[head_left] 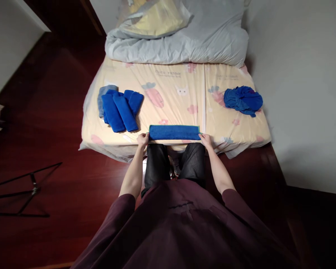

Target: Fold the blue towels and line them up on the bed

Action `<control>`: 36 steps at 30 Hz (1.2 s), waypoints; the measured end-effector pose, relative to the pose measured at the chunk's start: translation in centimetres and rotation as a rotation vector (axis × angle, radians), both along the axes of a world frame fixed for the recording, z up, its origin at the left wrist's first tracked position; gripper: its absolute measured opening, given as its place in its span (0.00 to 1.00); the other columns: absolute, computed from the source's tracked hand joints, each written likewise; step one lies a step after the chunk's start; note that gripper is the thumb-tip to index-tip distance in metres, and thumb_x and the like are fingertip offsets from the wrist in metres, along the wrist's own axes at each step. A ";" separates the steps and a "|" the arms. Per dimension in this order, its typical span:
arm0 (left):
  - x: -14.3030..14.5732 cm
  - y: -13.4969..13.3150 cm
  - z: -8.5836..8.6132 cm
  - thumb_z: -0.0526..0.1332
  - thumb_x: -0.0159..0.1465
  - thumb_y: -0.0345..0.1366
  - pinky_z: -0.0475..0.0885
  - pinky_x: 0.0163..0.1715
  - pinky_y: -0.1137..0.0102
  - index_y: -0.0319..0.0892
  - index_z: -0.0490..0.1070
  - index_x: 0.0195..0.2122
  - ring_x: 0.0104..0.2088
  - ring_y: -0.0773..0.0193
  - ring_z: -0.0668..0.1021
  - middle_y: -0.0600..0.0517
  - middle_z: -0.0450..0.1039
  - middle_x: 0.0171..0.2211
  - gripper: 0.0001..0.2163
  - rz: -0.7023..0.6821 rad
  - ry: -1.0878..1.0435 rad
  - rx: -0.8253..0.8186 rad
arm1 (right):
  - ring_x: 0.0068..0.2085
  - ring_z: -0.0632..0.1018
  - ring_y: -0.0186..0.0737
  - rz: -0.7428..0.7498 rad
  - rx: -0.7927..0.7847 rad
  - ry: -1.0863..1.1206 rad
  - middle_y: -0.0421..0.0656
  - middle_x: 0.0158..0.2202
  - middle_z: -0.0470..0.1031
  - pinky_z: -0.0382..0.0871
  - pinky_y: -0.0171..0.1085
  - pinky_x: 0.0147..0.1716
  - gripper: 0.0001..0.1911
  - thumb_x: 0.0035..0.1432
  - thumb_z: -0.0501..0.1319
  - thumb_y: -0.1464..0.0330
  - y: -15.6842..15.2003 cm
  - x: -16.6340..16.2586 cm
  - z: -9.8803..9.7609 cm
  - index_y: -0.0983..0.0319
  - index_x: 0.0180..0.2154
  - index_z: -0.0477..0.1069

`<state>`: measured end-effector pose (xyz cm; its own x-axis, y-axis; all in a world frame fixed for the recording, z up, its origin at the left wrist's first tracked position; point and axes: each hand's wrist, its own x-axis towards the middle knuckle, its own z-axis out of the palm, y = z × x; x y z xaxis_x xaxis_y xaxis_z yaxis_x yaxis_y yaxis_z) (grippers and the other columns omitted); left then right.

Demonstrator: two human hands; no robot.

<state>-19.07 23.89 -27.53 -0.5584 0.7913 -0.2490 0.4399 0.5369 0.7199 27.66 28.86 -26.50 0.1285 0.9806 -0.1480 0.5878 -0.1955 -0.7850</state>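
A blue towel [174, 132] with green edging lies as a long, narrow folded strip along the near edge of the bed. Its left end is pinched in my left hand [143, 139]. At the opposite end, my right hand [205, 140] grips the near corner between thumb and fingers. Several folded blue towels [120, 110] overlap in a pile to the left, with a grey-blue folded cloth [101, 101] partly hidden beneath them. On the right side of the bed sits a crumpled heap of blue cloths [243, 100].
The bed [173, 101] has a yellow sheet printed with carrots and rabbits under clear plastic. A grey quilt [176, 45] and a yellow pillow [159, 18] lie at its far end. Black tripod legs [33, 186] stand on the dark red floor at left. A wall [302, 82] borders the right.
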 end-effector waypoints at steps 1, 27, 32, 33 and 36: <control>0.1 0.0 0.0 0.63 0.66 0.47 0.74 0.46 0.62 0.39 0.78 0.35 0.44 0.49 0.83 0.40 0.84 0.37 0.14 0.003 0.009 0.001 | 0.24 0.63 0.34 -0.009 -0.010 -0.019 0.35 0.18 0.56 0.54 0.34 0.26 0.33 0.58 0.62 0.39 0.1 -0.1 0.1 0.56 0.19 0.56; 0.6 -1.9 -0.6 0.59 0.65 0.34 0.63 0.73 0.47 0.36 0.74 0.62 0.71 0.44 0.69 0.35 0.71 0.67 0.24 -0.802 0.305 0.350 | 0.67 0.72 0.51 0.462 0.335 -0.478 0.52 0.66 0.74 0.62 0.51 0.69 0.23 0.71 0.54 0.70 -3.4 -1.3 3.5 0.61 0.64 0.72; 0.9 -1.7 -1.4 0.57 0.56 0.26 0.60 0.74 0.46 0.34 0.67 0.70 0.74 0.44 0.65 0.34 0.66 0.71 0.36 -0.824 0.356 0.256 | 0.72 0.68 0.50 0.525 0.241 -0.537 0.51 0.71 0.69 0.58 0.52 0.72 0.28 0.69 0.58 0.69 -3.5 -2.2 3.1 0.63 0.68 0.69; 0.9 -1.6 -1.4 0.57 0.56 0.25 0.59 0.74 0.46 0.34 0.66 0.71 0.74 0.45 0.65 0.35 0.66 0.71 0.37 -0.819 0.364 0.243 | 0.73 0.68 0.50 0.523 0.222 -0.544 0.51 0.72 0.68 0.58 0.51 0.72 0.28 0.68 0.59 0.70 -3.3 -2.3 3.1 0.63 0.68 0.69; 1.3 -1.3 -0.9 0.55 0.56 0.23 0.58 0.74 0.47 0.34 0.67 0.70 0.73 0.45 0.66 0.34 0.66 0.71 0.37 -0.804 0.379 0.200 | 0.72 0.69 0.50 0.483 0.176 -0.553 0.53 0.71 0.70 0.59 0.51 0.72 0.30 0.66 0.59 0.73 -2.8 -2.7 2.9 0.63 0.68 0.70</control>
